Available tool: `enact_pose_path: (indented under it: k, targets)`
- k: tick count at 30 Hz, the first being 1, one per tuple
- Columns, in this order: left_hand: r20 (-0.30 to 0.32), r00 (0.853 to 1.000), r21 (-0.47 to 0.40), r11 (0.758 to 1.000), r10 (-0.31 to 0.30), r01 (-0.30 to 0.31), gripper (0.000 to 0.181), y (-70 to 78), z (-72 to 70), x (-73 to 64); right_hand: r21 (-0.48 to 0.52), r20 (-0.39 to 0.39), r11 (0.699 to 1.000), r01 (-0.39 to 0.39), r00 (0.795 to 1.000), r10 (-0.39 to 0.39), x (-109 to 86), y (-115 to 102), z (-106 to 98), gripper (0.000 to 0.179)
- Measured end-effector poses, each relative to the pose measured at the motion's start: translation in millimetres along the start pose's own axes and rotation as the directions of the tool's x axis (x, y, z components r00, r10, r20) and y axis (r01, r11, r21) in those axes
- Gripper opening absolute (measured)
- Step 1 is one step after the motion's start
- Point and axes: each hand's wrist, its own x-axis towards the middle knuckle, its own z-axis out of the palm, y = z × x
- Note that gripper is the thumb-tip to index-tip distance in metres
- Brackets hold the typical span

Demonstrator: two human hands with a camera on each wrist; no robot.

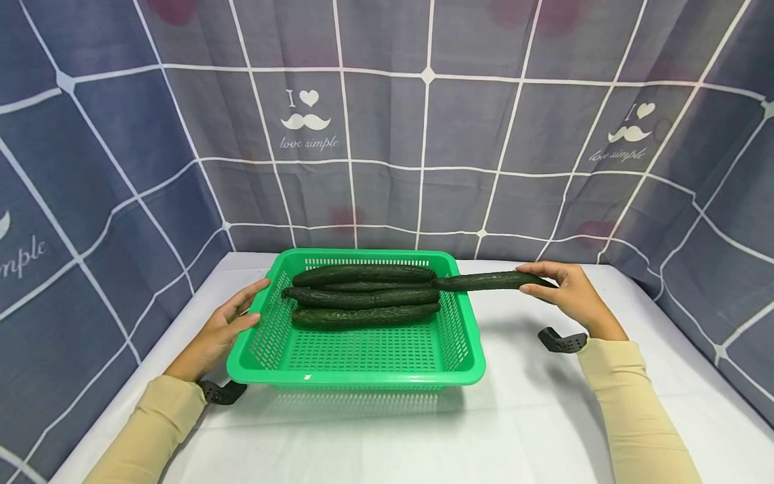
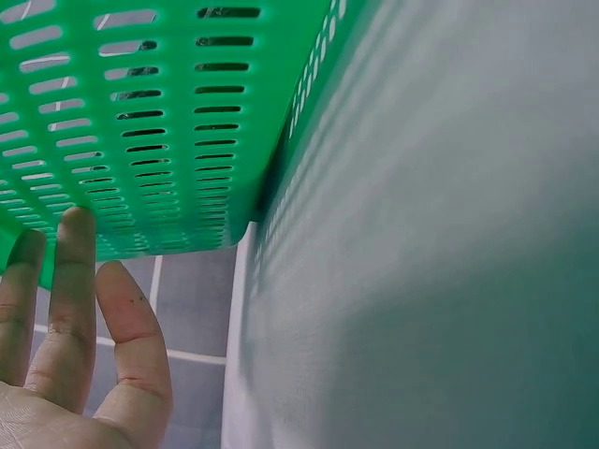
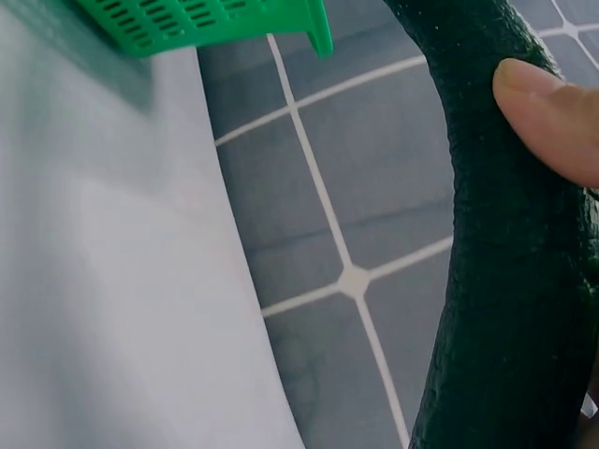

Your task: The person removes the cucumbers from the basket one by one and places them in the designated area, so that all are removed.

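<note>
In the head view a green plastic basket [image 1: 357, 378] stands on the white table, with several dark green cucumbers [image 1: 363, 316] lying side by side toward its far side. My left hand [image 1: 219, 336] is at the basket's left side, its fingertips touching the rim. The left wrist view shows its fingers [image 2: 70, 309] fairly straight beside the slotted wall. My right hand [image 1: 571, 292] pinches the right end of another cucumber [image 1: 484, 281], between thumb and fingers. That cucumber is held almost level, its left end reaching over the basket's right rim. The right wrist view shows the thumb [image 3: 547, 117] pressed on its skin.
White cloth covers the table [image 1: 520, 417]. A grey curtain [image 1: 387, 134] with white grid lines surrounds it at the back and both sides. A black band [image 1: 562, 341] sits on the right wrist, another black band [image 1: 222, 392] on the left.
</note>
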Motion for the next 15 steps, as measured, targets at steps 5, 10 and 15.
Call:
enact_pose_path:
  k: [5, 10, 15]
  targets:
    - [0.004, 1.0, -0.003, 1.0, 0.013, -0.013, 0.063, -0.7, -0.2, -0.7, 0.015, 0.001, 1.0, -0.016, 1.0, 0.016, -1.2, 9.3, -8.6, 0.04]
    - [0.002, 1.0, 0.007, 1.0, 0.013, -0.013, 0.063, -0.8, -0.3, 0.2, 0.039, -0.001, 0.999, -0.037, 0.999, 0.037, -2.9, 17.4, -15.6, 0.04]
    - [0.001, 1.0, 0.01, 1.0, 0.018, -0.018, 0.063, -1.5, 0.2, 0.3, 0.066, -0.011, 0.997, -0.036, 0.999, 0.037, -4.1, 25.2, -20.1, 0.037]
